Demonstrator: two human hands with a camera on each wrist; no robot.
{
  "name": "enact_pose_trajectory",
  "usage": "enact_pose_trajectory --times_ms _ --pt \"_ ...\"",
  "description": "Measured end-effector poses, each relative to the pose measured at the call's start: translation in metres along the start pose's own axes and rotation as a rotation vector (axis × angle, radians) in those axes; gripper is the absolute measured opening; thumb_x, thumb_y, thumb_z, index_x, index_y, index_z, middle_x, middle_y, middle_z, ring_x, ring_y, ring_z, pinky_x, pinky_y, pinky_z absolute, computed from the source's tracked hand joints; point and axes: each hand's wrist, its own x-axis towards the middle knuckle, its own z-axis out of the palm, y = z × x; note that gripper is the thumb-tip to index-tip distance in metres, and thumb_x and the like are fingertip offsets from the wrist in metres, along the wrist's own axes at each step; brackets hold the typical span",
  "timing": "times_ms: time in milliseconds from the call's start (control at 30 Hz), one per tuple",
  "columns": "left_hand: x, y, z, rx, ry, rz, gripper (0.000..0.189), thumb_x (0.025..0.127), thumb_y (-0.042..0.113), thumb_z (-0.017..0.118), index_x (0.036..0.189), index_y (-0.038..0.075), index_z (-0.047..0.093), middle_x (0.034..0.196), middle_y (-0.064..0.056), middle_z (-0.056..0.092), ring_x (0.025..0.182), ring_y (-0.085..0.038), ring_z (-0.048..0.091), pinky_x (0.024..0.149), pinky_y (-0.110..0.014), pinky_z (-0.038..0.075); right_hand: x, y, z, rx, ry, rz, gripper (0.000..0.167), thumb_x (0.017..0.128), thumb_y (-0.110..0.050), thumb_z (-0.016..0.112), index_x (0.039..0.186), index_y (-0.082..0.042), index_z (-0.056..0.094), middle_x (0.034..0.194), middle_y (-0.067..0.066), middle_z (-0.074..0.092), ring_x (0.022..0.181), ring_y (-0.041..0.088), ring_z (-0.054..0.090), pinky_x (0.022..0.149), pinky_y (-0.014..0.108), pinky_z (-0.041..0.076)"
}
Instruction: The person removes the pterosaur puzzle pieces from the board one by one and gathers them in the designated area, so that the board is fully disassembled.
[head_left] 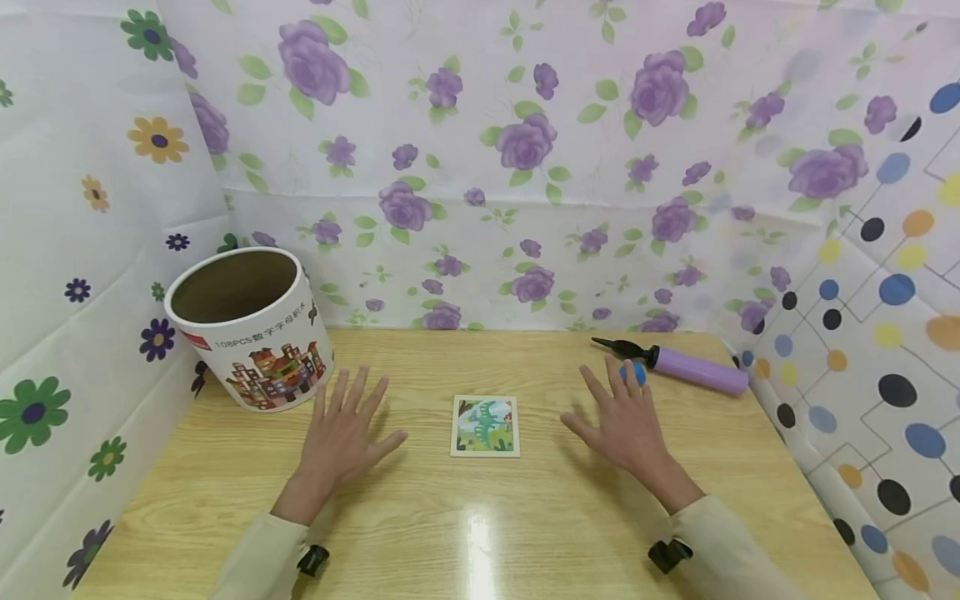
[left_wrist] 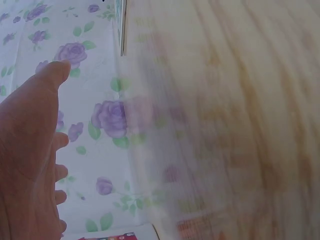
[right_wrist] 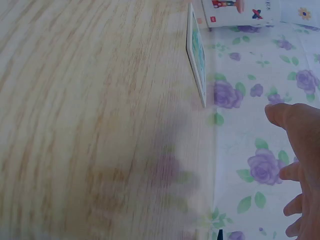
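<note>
My left hand (head_left: 339,437) is spread with straight fingers over the left part of the table, just right of a large white bucket (head_left: 262,367). On the other side, my right hand (head_left: 624,425) is spread the same way, its fingertips partly covering a small blue object (head_left: 637,372) whose kind I cannot tell. Between the two hands a square picture puzzle (head_left: 485,426) with a green dinosaur lies flat, apart from both. Both wrist views show thumb and fingers extended, with nothing held. In the right wrist view the puzzle (right_wrist: 196,52) appears edge-on.
Beyond the right hand lies a purple hand pump (head_left: 693,368) with a black nozzle. The wooden table (head_left: 420,517) meets a flowered cloth (head_left: 480,208) at the back. Patterned cloths also hang along the left and right sides.
</note>
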Motion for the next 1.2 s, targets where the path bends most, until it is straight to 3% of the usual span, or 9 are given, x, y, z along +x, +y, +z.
enact_pose_trajectory --times_ms 333,567,833,1200 --pt "0.001 0.006 -0.002 -0.011 -0.003 0.013 0.091 0.089 0.068 0.062 0.159 0.013 0.039 0.167 -0.017 0.025 0.153 -0.044 0.020 0.117 -0.069 0.018 -0.002 -0.004 0.001 0.008 0.024 -0.024 0.089 0.092 -0.071 0.057 0.161 -0.018 0.035 0.168 0.024 0.014 0.152 0.052 0.012 0.109 0.077 0.025" --pt "0.002 0.016 0.001 -0.059 -0.024 0.036 0.089 0.092 0.067 0.060 0.159 0.013 0.040 0.166 -0.018 0.027 0.153 -0.043 0.019 0.119 -0.068 0.014 -0.001 -0.008 -0.002 0.025 0.014 -0.042 0.087 0.093 -0.066 0.061 0.159 -0.015 0.038 0.167 0.026 0.015 0.152 0.052 0.013 0.112 0.074 0.025" --pt "0.004 0.033 0.008 -0.097 -0.021 0.066 0.085 0.093 0.065 0.060 0.156 0.011 0.043 0.164 -0.018 0.032 0.151 -0.044 0.027 0.118 -0.068 0.018 0.006 -0.011 -0.001 0.019 0.010 -0.076 0.087 0.093 -0.067 0.060 0.159 -0.015 0.039 0.166 0.025 0.021 0.151 0.050 0.020 0.112 0.070 0.029" --pt "-0.001 0.062 0.020 -0.208 -0.081 0.139 0.082 0.096 0.063 0.057 0.156 0.009 0.043 0.165 -0.017 0.030 0.152 -0.043 0.026 0.120 -0.065 0.018 0.017 -0.014 0.007 0.121 -0.018 -0.121 0.085 0.095 -0.066 0.058 0.160 -0.016 0.037 0.167 0.023 0.020 0.153 0.048 0.016 0.117 0.066 0.023"
